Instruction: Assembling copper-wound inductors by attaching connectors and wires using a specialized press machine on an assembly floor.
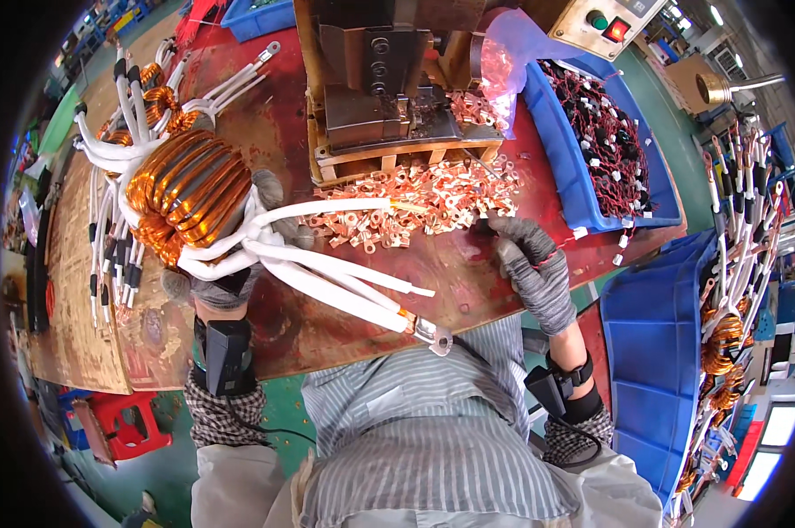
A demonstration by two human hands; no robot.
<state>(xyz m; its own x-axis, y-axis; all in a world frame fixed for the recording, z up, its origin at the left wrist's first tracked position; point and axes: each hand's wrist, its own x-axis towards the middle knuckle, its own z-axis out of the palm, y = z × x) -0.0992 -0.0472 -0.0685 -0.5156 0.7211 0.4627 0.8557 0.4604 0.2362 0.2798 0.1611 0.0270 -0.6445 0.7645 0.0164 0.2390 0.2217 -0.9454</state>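
My left hand [227,289], in a grey glove, is wrapped round a large ring-shaped coil [190,189] wound with copper wire. The coil is lifted over the left part of the table, and much of the hand is hidden beneath it. Thick white-sleeved leads [305,277] stretch from it to the right; one ends in a crimped metal lug [434,338], another shows bare copper strands [406,207]. By the right edge of a heap of copper lugs [415,202], my gloved right hand [534,268] has bent fingers slightly apart, with nothing visible between them.
A dark metal press [371,106] stands behind the lugs. Right of it are a blue bin [556,158] of red-and-black wires and a control box [582,26]. More coils [160,106] lie at far left. A large blue crate [648,352] and hanging coils [727,343] flank the right.
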